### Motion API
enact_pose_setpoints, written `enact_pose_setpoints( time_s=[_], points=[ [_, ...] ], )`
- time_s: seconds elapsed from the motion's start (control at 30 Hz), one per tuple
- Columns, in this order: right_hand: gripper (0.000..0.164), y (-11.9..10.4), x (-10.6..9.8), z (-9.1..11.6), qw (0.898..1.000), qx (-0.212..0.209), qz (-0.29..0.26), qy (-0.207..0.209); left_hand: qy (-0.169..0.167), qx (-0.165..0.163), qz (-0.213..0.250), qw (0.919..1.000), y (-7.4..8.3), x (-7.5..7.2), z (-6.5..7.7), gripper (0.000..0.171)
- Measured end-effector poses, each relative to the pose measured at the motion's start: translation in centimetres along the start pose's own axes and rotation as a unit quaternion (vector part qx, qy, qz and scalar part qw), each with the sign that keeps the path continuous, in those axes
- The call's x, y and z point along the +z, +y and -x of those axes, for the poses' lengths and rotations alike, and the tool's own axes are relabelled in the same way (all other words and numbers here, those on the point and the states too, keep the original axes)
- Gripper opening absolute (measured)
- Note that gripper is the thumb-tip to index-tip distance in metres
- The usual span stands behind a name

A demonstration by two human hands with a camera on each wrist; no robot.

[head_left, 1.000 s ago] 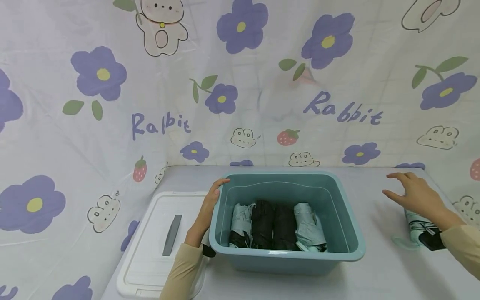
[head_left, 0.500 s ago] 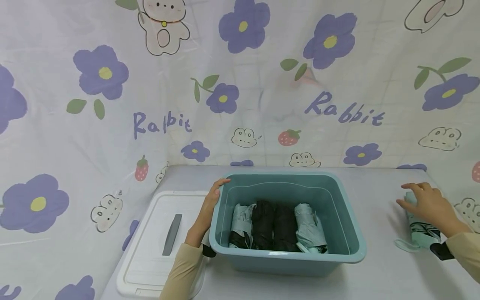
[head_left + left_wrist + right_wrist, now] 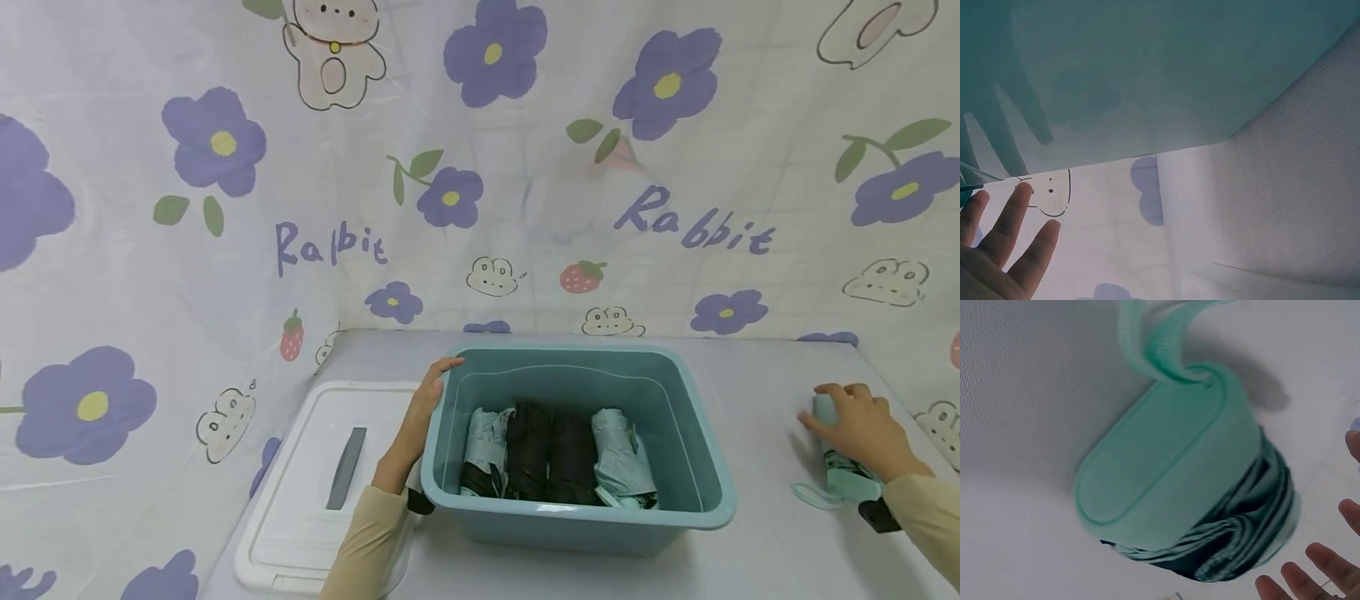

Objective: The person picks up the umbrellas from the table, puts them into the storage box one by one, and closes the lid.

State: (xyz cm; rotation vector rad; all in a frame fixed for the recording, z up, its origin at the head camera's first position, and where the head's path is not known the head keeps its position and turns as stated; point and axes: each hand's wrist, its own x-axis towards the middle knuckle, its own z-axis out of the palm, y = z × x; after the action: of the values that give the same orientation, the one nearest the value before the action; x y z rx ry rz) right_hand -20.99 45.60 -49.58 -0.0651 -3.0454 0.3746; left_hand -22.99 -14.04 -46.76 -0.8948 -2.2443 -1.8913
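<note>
My left hand [image 3: 429, 398] rests on the left rim of a teal plastic bin [image 3: 570, 527], its fingertips right at the edge. In the left wrist view its fingers [image 3: 1007, 228] are straight and spread beside the bin's wall. Over at the right, my right hand [image 3: 862, 425] arches over a mint-green folding umbrella [image 3: 851, 485] lying on the table. The right wrist view shows the umbrella's flat oval handle [image 3: 1154, 450] with its wrist strap [image 3: 1169, 344]; the spread fingers [image 3: 1329, 565] stand close beside the folded fabric.
Inside the bin lie two light-blue folded umbrellas, left [image 3: 486, 442] and right [image 3: 622, 454], with two black rolled bundles [image 3: 527, 450] between them. A white lid [image 3: 300, 517] with a grey handle lies left of the bin. A flower-patterned cloth [image 3: 540, 167] hangs behind the table.
My right hand has moved right and down onto the mint umbrella, of which more showed half a second ago. The left hand stays on the bin's rim. The head view has shifted slightly.
</note>
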Motion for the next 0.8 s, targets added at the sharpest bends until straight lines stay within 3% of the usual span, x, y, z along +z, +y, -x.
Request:
enact_pose_setpoints(
  time_s=[0.43,0.8],
  points=[
    [0.069,3.2,2.7,-0.2,0.999,0.034,-0.005,0.007,0.004,-0.004,-0.003,1.0000,-0.1,0.0,0.0,0.044],
    [0.064,3.5,3.3,-1.1,0.997,0.057,-0.038,0.025,0.002,-0.006,0.002,1.0000,-0.1,-0.1,-0.1,0.044]
  ],
)
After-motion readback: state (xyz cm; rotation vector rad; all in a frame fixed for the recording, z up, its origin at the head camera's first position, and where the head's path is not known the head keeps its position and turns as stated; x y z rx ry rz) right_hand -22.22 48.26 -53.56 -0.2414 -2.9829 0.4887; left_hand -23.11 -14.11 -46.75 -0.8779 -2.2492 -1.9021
